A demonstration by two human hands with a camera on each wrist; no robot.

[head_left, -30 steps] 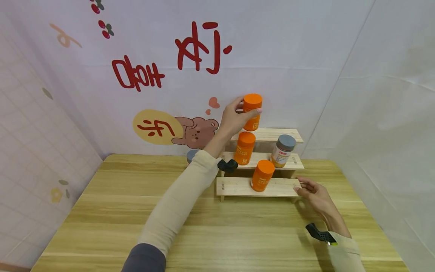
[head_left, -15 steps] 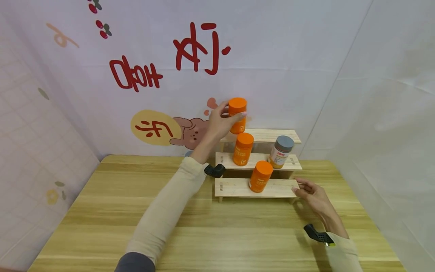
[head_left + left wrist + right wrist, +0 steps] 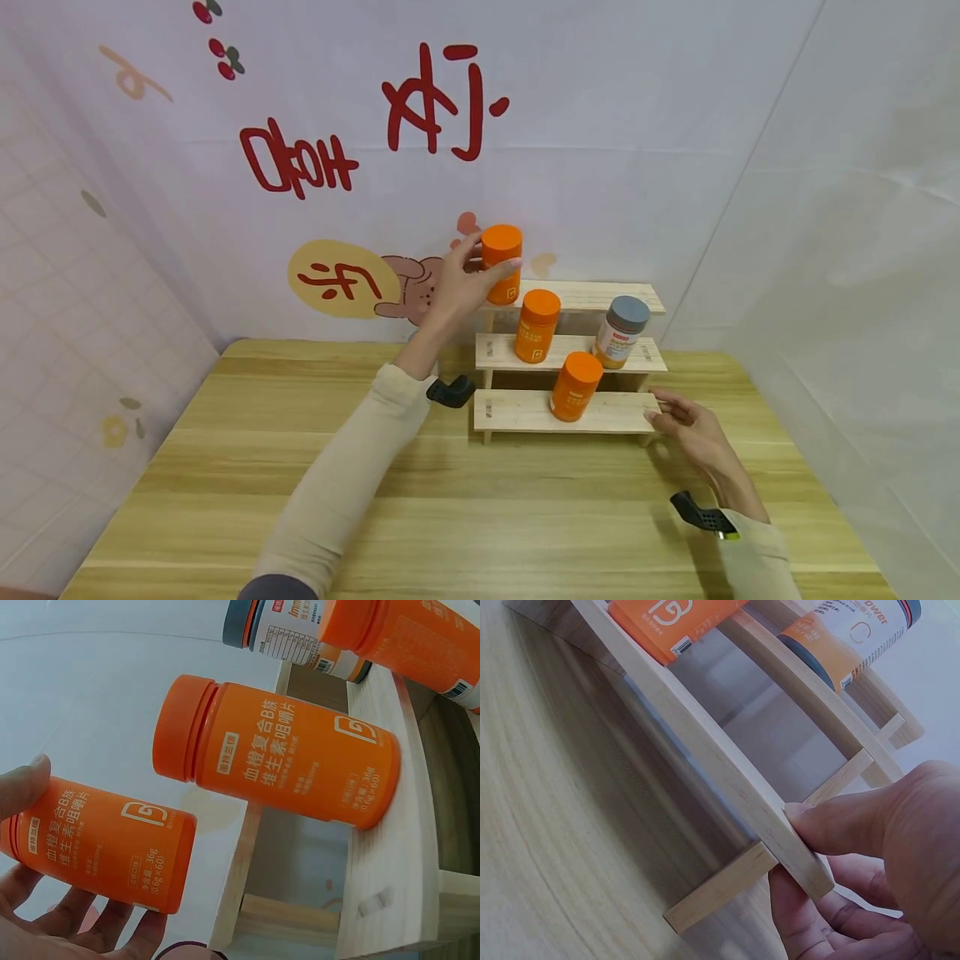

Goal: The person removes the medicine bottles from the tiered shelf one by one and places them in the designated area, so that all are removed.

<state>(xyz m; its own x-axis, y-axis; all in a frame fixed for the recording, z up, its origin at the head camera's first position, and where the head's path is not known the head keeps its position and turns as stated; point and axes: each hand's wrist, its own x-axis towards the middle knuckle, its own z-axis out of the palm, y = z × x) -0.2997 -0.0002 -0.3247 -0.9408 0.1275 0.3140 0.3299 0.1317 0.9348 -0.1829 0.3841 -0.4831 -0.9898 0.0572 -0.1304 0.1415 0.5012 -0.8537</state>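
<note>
My left hand (image 3: 459,283) grips an upright orange supplement bottle (image 3: 502,265) by its sides, at the left end of the top shelf. A narrow gap shows between its base and the shelf board in the left wrist view. On the middle shelf stand another orange bottle (image 3: 285,754) and a grey-lidded jar (image 3: 622,332) with a white label. A third orange bottle (image 3: 576,387) is on the bottom shelf. With thumb above and fingers beneath, my right hand (image 3: 693,429) pinches the right end of the wooden stepped rack's (image 3: 517,410) lowest board.
The rack stands on a wood-grain table (image 3: 525,517), close to the white printed backdrop (image 3: 600,192) behind it. A second pale curtain (image 3: 862,292) hangs on the right side.
My left hand has carried the orange bottle leftward and a little down, from above the top shelf's middle to its left end. My right hand has kept its hold on the rack.
</note>
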